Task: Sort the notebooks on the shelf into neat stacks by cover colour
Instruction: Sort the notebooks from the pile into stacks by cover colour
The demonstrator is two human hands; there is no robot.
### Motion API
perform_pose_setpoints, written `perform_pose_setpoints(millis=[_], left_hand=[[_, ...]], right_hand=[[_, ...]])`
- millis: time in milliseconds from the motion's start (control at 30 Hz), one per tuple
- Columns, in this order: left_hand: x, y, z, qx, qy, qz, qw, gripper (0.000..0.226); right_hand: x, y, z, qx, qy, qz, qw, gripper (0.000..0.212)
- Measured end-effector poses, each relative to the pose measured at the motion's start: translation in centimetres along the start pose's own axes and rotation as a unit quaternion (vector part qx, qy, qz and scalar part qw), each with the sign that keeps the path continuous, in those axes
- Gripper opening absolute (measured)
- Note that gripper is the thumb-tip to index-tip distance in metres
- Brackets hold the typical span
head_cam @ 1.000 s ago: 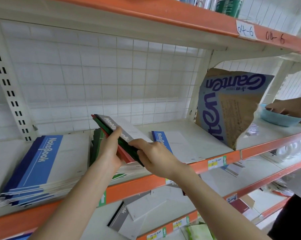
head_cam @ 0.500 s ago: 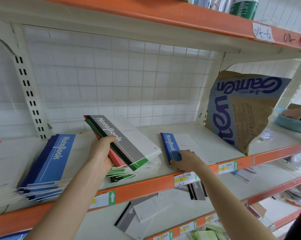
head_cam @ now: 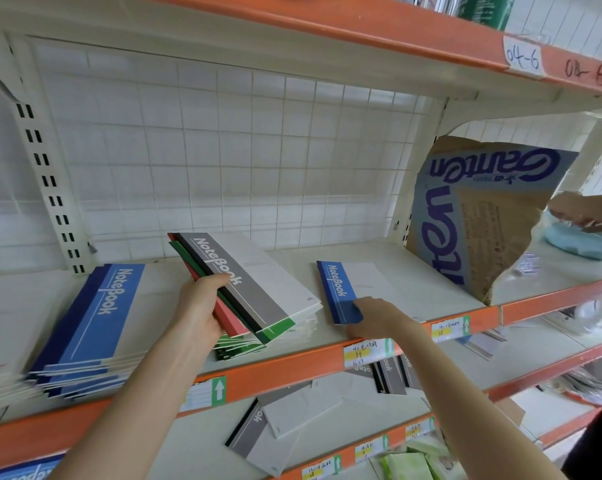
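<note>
- Right hand (head_cam: 372,317) has left the bundle it was on a second ago and crossed right to the single blue notebook (head_cam: 341,289). Little change over the last half second.
- Right arm reaches forward from lower right, palm down. Fingers lie over the notebook's near corner with the thumb at its near edge, pinching it.
- That notebook lies flat on the shelf (head_cam: 285,370), right of centre.
- Left hand (head_cam: 199,306) is at centre frame, forearm rising from lower left. Thumb on top and fingers curled under, it grips a fanned bundle (head_cam: 258,289) of grey, green and red covers, tilted up off the shelf.
- Green stack (head_cam: 240,349) sits just beneath the bundle; blue stack (head_cam: 91,323) is at left.
- Torn cardboard sheet (head_cam: 483,216) leans at right. Another person's hand (head_cam: 579,209) is over a blue bowl (head_cam: 576,240) at the right edge.
</note>
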State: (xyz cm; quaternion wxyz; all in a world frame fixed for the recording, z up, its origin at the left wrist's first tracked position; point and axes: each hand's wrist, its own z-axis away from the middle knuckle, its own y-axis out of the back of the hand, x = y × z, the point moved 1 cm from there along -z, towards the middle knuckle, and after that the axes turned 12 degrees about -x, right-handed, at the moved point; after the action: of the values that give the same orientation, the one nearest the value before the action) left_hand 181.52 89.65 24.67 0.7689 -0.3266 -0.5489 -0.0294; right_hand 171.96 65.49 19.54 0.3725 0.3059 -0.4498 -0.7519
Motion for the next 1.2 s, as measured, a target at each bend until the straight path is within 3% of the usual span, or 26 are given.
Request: perform_pose_setpoints(millis=[200,333,433,500,600,800,900,967,1067,1133,1200], left_hand=[[-0.1,0.0,-0.2,0.005,0.003,0.003,1.0,0.018],[0.0,0.1,-0.3,0.006,0.007,-0.001,1.0,0.017],[0.0,0.1,-0.3,-0.001,0.011,-0.004,1.0,0.018],[-0.2,-0.1,-0.5,-0.005,0.012,-0.01,1.0,0.023],[-0.6,-1.2,-0.8,-0.016,0.014,-0.016,1.0,0.024],[-1.3,-3.9,-0.9,-0.039,0.027,0.058,0.997,0.018],[-1.7,-3.6,-1.1,-0.05,0.026,0.071,0.996,0.021],[-1.7,-3.2,-1.1,-0.057,0.022,0.055,0.997,0.016],[-1.4,-2.6,-1.1,-0.03,-0.001,0.03,0.999,0.019],[-0.9,-2.0,-1.2,-0.015,-0.014,0.025,0.999,0.022],[-0.6,-1.3,-1.3,-0.007,-0.016,0.019,1.0,0.027]], right_hand=[[-1.1,-1.6,-1.3,0.076,-0.046,0.014,0.996,0.055],[-1.7,-1.1,-0.7,0.147,-0.009,0.032,0.989,0.042],[-0.8,-0.4,-0.1,0.24,0.01,-0.116,0.964,0.029],[-0.4,0.4,0.6,0.3,0.035,-0.252,0.919,0.027],[-1.7,1.6,2.4,0.379,0.094,-0.295,0.872,0.03],[-7.3,0.6,6.6,0.304,0.344,-0.137,0.878,0.057],[-8.2,-0.1,7.4,0.288,0.413,-0.099,0.858,0.046],[-8.2,-0.2,7.4,0.235,0.454,-0.111,0.852,0.044],[-6.8,1.1,6.8,0.135,0.396,-0.202,0.885,0.049],[-4.6,1.9,4.8,0.168,0.23,-0.205,0.936,0.042],[-2.3,1.6,2.5,0.123,0.04,-0.144,0.981,0.044]])
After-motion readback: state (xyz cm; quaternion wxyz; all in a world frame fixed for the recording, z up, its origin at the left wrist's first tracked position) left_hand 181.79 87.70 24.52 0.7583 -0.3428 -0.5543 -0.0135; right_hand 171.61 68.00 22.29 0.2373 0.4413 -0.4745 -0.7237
